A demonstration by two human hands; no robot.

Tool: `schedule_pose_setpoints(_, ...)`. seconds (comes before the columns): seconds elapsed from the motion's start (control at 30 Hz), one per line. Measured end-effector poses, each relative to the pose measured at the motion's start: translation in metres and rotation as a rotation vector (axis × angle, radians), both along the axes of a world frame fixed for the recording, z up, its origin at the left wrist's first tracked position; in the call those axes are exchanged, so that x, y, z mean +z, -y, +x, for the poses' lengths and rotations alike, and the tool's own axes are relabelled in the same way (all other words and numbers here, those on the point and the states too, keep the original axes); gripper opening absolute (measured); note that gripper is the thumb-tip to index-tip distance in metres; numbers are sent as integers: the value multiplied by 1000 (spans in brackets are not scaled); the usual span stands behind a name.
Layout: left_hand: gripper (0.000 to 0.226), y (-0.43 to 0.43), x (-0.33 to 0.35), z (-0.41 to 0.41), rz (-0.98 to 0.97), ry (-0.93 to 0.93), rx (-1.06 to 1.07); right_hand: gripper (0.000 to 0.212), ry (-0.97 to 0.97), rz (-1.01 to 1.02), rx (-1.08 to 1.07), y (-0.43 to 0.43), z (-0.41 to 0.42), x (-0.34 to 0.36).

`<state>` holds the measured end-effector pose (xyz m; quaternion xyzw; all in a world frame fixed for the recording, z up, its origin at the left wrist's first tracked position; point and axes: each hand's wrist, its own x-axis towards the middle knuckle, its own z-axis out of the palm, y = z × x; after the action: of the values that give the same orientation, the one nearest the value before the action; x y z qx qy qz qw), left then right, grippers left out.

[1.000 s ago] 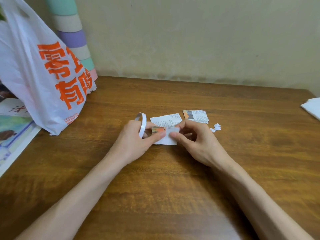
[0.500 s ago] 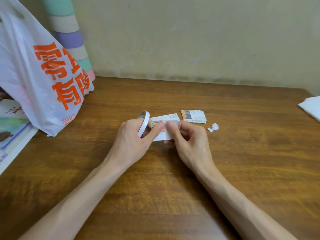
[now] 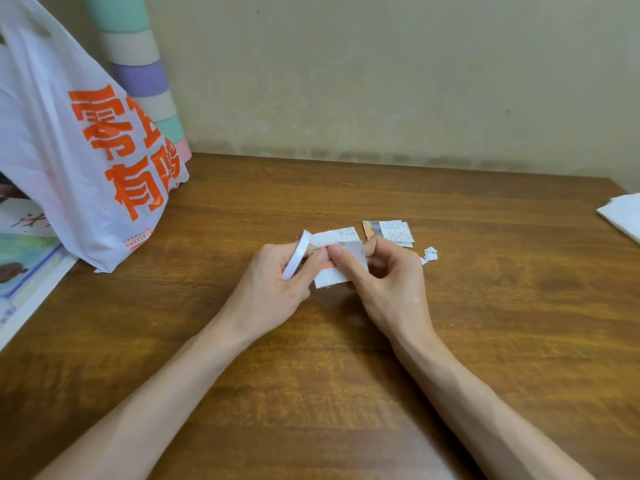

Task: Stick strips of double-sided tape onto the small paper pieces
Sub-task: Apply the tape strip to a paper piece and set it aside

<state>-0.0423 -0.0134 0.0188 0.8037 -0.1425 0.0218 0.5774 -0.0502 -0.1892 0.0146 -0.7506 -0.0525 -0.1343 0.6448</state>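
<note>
My left hand grips a thin white roll of double-sided tape, its thumb stretched to the top edge of a small printed paper piece. My right hand pinches that same piece, thumb on its top edge beside the left thumb, fingers curled behind it. The piece is held a little above the wooden table. Behind the hands lie another paper piece and a small stack of cut pieces.
A white plastic bag with orange lettering stands at the left, a striped pastel roll behind it. A printed sheet lies under the bag. Tiny white scraps lie right of my hands. White paper sits at the right edge.
Both hands have lifted the paper piece off the table and drawn it slightly nearer. The right thumb has slid along the top edge toward the left thumb.
</note>
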Motion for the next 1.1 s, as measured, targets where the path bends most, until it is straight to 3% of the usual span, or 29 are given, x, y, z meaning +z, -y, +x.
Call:
schedule_pose_setpoints(0.17,40,4,-1,-2,1,0,41,39,21,-56,-22,3,3,-3)
schedule_pose_setpoints(0.3,9,0,0,3,-80,4,113,38,47,-121,8,3,6,-6)
schedule_pose_setpoints(0.53,15,-3,0,6,-78,-10,233,13,11,-112,87,-3,1,-2)
schedule_pose_setpoints(0.8,32,2,0,7,-142,-58,208,24,-18,-21,37,-7,-2,-2)
schedule_pose_setpoints(0.9,22,3,-2,6,-249,-108,116,22,8,-4,9,-6,-1,-1)
schedule_pose_setpoints(1.0,10,1,-6,8,-218,-96,96,20,17,-5,15,-4,0,-2)
schedule_pose_setpoints(1.1,12,-2,-8,9,-196,-76,103,11,-11,10,34,-5,0,-1)
